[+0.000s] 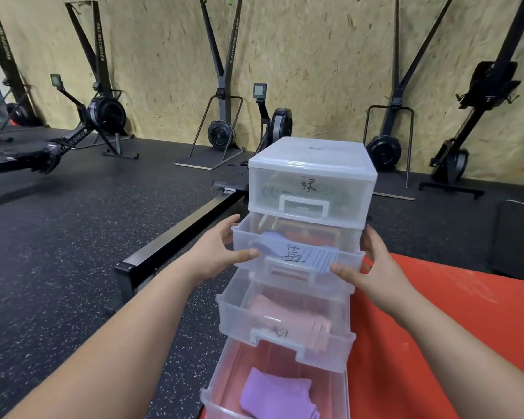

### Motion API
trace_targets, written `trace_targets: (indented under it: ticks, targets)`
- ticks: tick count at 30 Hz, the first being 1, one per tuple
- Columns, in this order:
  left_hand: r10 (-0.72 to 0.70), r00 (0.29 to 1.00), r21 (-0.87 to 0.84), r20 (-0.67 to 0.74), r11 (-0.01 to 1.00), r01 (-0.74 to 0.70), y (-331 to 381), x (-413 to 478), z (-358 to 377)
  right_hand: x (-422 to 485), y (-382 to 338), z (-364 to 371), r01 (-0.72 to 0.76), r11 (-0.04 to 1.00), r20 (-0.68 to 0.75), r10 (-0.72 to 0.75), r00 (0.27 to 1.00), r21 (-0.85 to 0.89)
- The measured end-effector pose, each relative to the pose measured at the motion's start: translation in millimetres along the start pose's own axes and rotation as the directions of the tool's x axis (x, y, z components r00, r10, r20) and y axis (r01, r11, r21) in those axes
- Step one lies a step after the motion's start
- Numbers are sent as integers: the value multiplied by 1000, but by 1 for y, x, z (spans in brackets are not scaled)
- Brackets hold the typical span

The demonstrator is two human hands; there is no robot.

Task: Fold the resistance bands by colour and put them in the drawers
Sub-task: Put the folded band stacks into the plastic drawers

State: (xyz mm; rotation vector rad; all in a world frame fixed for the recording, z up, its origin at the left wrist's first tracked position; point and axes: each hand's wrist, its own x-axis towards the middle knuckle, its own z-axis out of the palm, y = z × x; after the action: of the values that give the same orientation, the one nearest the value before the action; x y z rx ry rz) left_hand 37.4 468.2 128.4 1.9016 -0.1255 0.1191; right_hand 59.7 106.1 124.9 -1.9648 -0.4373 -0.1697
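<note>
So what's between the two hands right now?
The part-open second drawer holding blue bands; left hand and right hand hold its front corners. Shown in the head view.

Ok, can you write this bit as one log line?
left hand, right hand: hold blue drawer by front corners | blue drawer: part open | green drawer: shut | pink drawer, purple drawer: open
</note>
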Motion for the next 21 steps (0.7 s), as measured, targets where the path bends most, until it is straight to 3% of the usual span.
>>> trace_targets:
  ticks: [4,9,12,16,21]
  targets:
    - [21,1000,65,3,998,-21,-4,33,9,24,12,0,-47,995,-122,36,992,-87]
    - [68,978,213,-199,977,-25,-4,56,28,42,20,9,-70,971,-308,-5,951,-230]
    - [77,969,271,-234,962,-11,-3,57,30,46,23,13,-78,963,-357,-20,934,-258]
    - [87,981,233,-176,972,-44,1,30,28,30,21,9,-74,960,-264,0,964,-270]
    - [16,1000,37,14,999,-16,-20,-51,9,-51,20,7,-83,992,-38,87,995,98]
